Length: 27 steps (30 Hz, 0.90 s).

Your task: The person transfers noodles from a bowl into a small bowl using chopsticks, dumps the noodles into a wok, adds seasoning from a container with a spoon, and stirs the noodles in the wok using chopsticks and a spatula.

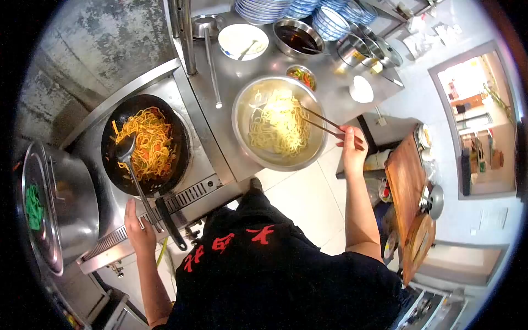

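My right hand (355, 148) grips a pair of dark chopsticks (324, 122). Their tips reach into pale plain noodles (283, 124), heaped in a large steel bowl (240, 132) near the counter's front edge. At the stove's front edge my left hand (140, 231) is open, fingers stretched out, beside the handle of a metal spatula (135, 175). That spatula's head rests among browned fried noodles (151, 143) in a black wok (113, 170). The wok's black handle (169, 223) points toward my body.
A large lidded steel pot (74, 195) stands left of the wok. Behind the steel bowl are a ladle (213, 71), a white bowl (234, 36), a pan of dark liquid (300, 39), chopped peppers (303, 76) and stacked bowls (264, 8). A wooden board (407, 181) lies at right.
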### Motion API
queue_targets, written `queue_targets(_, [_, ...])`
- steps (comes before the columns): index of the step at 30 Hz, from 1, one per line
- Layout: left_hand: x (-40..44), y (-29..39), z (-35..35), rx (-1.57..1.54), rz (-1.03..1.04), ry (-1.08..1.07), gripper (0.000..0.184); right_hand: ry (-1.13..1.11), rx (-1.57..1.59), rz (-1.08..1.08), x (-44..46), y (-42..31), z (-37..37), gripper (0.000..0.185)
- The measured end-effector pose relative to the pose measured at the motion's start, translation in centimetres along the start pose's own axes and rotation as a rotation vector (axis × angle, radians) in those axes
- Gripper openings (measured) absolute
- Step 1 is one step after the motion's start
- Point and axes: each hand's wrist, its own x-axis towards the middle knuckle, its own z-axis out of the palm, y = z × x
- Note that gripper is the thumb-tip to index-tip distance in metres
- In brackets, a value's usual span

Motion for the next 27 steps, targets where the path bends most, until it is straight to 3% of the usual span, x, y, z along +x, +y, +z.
queue_targets(3, [-1.3,3.7,4.6,-0.427,-0.158,-0.052,0.042,-0.058,-0.17,0.081,3.5,4.7,-0.3,0.018])
queue_targets(5, [-1.0,8.0,8.9,-0.721,-0.374,-0.211,0.04,-0.082,0.13,-0.013,4.7,9.4,2.5,0.018])
queue_targets(7, [-0.7,10.9,14.3,-1.019,-0.533,-0.434,0.045,-0.215,0.142,-0.14,4.7,8.1,4.5,0.016])
queue_targets(9, [1.0,16.6,16.5,-1.126,-0.666,-0.583,0.049,-0.317,0.233,-0.146,5.0,7.0,4.2,0.014])
queue_targets(11, [2.2,19.2,19.4,-1.166,-0.629,-0.748,0.051,-0.393,0.391,-0.06,7.2,6.9,2.7,0.012])
queue_targets(14, [2.6,21.3,21.6,-1.319,-0.868,-0.618,0.046,-0.36,0.157,0.003,11.2,5.8,2.6,0.011])
queue_targets(17, [3.2,21.7,22.1,-1.465,-0.949,-0.709,0.048,-0.474,0.44,-0.369,9.7,11.1,7.6,0.013])
queue_targets(20, [3.0,21.7,23.5,-1.563,-0.987,-0.633,0.048,-0.698,0.009,-0.305,7.7,6.1,6.1,0.013])
queue_targets(23, [3.3,21.2,24.5,-1.531,-1.067,-0.681,0.049,-0.712,0.155,-0.144,8.4,4.8,2.5,0.012])
queue_targets(24, [3.6,21.1,24.6,-1.515,-1.049,-0.693,0.05,-0.599,0.193,-0.031,8.4,5.2,1.6,0.011])
queue_targets(27, [3.3,21.0,24.4,-1.463,-0.968,-0.722,0.053,-0.502,0.194,-0.182,7.3,9.4,0.8,0.012])
